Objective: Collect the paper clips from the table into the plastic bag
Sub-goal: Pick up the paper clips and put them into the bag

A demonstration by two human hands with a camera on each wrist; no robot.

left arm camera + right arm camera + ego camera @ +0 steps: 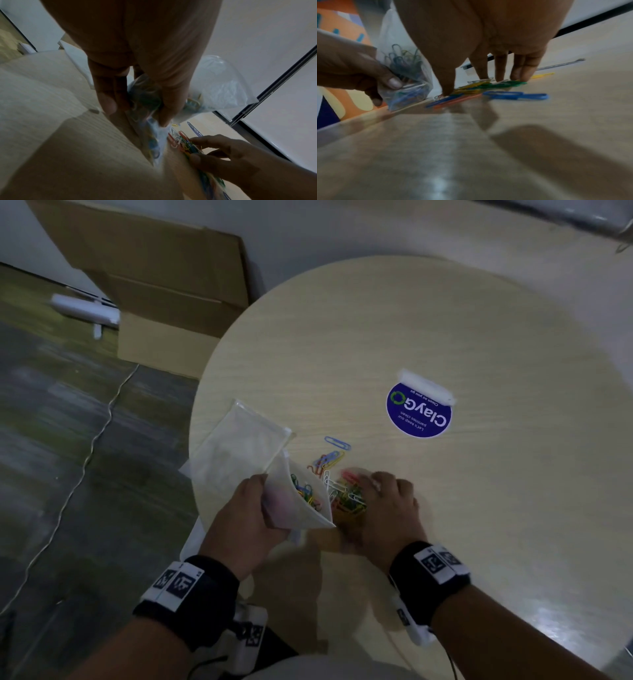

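At the table's left edge my left hand [255,505] grips a clear plastic bag [301,508], its mouth turned toward the clips. Several coloured paper clips [402,63] lie inside the bag [409,83]. My right hand [380,491] rests fingers-down on a pile of coloured paper clips [346,496] right beside the bag. In the right wrist view the straight fingertips [518,77] and thumb touch the green and yellow clips [501,83]. A few loose clips, one of them blue [337,443], lie just beyond the pile.
The round pale wooden table [462,313] carries a blue round sticker [419,414] to the right of the clips. A second flat clear bag [239,440] overhangs the left edge. Cardboard boxes [164,302] and a cable [85,453] are on the floor to the left.
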